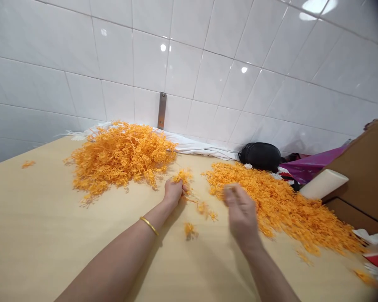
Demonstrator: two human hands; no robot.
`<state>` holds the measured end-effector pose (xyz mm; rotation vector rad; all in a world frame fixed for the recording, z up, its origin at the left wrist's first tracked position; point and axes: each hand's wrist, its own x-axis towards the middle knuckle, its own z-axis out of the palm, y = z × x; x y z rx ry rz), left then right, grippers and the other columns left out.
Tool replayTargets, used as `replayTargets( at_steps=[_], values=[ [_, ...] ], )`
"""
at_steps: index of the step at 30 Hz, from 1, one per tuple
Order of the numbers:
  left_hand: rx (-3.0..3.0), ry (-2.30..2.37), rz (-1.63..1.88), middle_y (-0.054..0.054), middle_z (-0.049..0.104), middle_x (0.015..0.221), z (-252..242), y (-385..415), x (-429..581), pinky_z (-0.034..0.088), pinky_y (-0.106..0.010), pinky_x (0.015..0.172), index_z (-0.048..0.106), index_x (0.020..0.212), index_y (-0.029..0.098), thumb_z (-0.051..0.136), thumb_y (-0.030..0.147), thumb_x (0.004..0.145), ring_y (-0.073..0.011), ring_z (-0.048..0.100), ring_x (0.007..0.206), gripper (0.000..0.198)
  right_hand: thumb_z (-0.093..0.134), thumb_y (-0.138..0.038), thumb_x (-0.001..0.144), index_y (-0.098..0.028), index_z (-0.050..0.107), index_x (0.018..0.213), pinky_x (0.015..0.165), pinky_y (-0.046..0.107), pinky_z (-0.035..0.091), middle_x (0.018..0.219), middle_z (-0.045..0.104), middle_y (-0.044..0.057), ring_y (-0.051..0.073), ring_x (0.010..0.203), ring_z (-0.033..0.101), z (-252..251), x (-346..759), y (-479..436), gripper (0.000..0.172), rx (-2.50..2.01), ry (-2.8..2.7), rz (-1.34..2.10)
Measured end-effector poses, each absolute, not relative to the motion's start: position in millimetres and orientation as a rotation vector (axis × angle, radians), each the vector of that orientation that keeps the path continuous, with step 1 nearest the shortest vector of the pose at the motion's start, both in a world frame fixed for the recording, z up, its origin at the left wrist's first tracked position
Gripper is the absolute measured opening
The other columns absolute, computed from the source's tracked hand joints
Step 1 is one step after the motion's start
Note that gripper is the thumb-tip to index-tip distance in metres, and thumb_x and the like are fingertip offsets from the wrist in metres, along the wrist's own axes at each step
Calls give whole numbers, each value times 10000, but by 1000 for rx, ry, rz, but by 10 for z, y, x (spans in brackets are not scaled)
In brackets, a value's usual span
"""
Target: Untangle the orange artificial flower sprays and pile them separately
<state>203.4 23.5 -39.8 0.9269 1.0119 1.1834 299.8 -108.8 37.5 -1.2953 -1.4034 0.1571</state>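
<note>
My left hand (174, 192), below a gold bangle (149, 225) on the wrist, is closed on a small orange artificial flower sprig (183, 175). Its blossoms stick out above and beside the fingers. My right hand (241, 209) is beside the near left edge of the right-hand pile of loose orange blossoms (271, 193). Motion smears its fingers, so their grip does not show clearly. Between the hands, a few blurred blossoms (203, 209) hang or lie over the table. A single orange blossom (190, 230) is nearer to me.
A tall heap of orange stemmed sprigs (122, 155) lies at the back left of the pale wooden table (44, 235). Behind the right pile sit a black pouch (261, 156), a white roll (324, 184) and a brown cardboard box (368, 167). White tiled wall (182, 71) bounds the back.
</note>
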Motion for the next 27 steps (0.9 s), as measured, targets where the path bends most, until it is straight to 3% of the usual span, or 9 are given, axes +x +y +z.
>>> replayTargets(
  at_steps=[5,9,14,18,20,24,27],
  values=[
    [907,966,1168,16,459,366,-401,250,1982,227,-171,332,466,476,144,520,163,653,-36,337,299,185,439,-335,769,-199,500,756,542,256,320,639,455,0,126,586,426,725,3329,-1139,149,-1435,-1279,-283],
    [888,916,1125,-6,487,409,-391,225,1955,217,-170,341,478,455,129,525,189,653,-28,346,322,212,512,-299,689,-199,554,906,705,356,339,942,505,96,238,876,455,449,3652,-928,242,-1822,-1427,-453],
    [845,866,1068,-10,483,437,-343,235,1935,204,-170,349,513,486,110,487,214,701,-21,331,340,241,414,-449,744,-203,574,901,753,370,338,935,554,99,246,908,465,-22,3600,-770,333,-1894,-1559,-119],
    [819,743,1017,20,414,398,-267,219,1952,200,-163,351,544,533,95,480,260,727,-16,303,339,263,507,-549,633,-176,563,945,769,377,326,980,542,112,271,949,433,-130,3429,-691,488,-1897,-1532,20],
    [800,636,1003,13,457,448,-206,193,1964,189,-159,344,540,561,93,510,265,710,-9,309,348,229,537,-529,614,-178,576,875,748,363,334,926,553,98,261,916,444,-150,3403,-641,439,-1856,-1473,90],
    [747,491,1016,-7,563,580,-37,171,1936,171,-158,332,485,634,128,553,268,679,-12,324,352,162,533,-429,656,-179,525,641,614,280,362,662,530,19,162,665,481,-109,3444,-566,251,-1587,-1365,453],
    [763,430,1022,-8,573,572,123,193,1848,159,-157,324,454,665,149,537,282,699,-10,283,320,160,564,-382,639,-174,488,621,567,248,357,594,491,-15,116,569,453,59,3494,-521,221,-1404,-1230,669]
  ],
)
